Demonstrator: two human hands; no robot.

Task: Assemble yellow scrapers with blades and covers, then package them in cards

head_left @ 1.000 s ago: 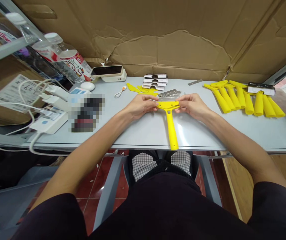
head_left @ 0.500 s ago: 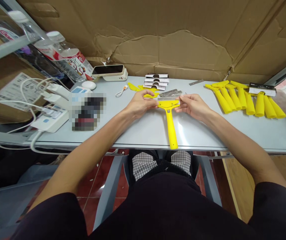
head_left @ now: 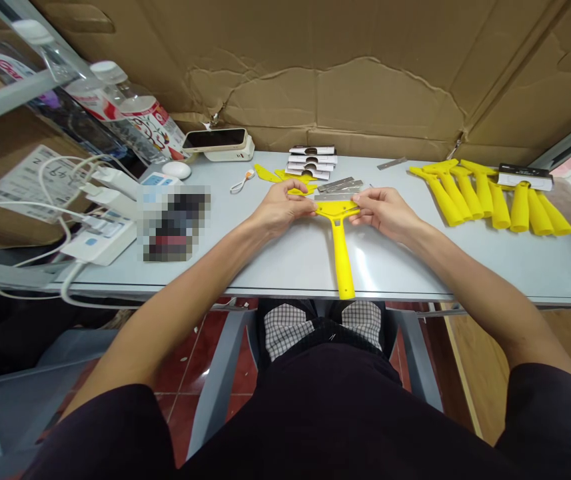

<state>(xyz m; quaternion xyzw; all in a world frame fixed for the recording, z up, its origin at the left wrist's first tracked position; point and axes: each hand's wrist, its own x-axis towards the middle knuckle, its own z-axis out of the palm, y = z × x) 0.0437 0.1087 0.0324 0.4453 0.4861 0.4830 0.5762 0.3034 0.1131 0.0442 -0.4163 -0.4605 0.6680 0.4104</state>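
Note:
A yellow scraper [head_left: 342, 257] lies between my hands, its handle pointing toward me over the table's front edge. My left hand [head_left: 285, 207] pinches the left end of its wide head. At the right end, the fingers of my right hand [head_left: 378, 210] are closed on the head, thumb and index at a thin metal blade [head_left: 335, 197] along its top edge. Just behind lie loose metal blades [head_left: 340, 185]. Partly hidden by my left hand are flat yellow plastic pieces [head_left: 270, 175].
Small white-and-black blade packs [head_left: 311, 163] are stacked at the back. Several yellow scraper handles [head_left: 470, 193] lie at right beside a black-and-white box [head_left: 525, 177]. A single blade [head_left: 391, 164] lies near the cardboard. Left are a phone [head_left: 215, 139], power strip [head_left: 100, 237] with cables, and bottles [head_left: 142, 117].
My right thumb and index finger have shifted slightly left along the blade at the scraper head. My left hand and the scraper stay almost in place.

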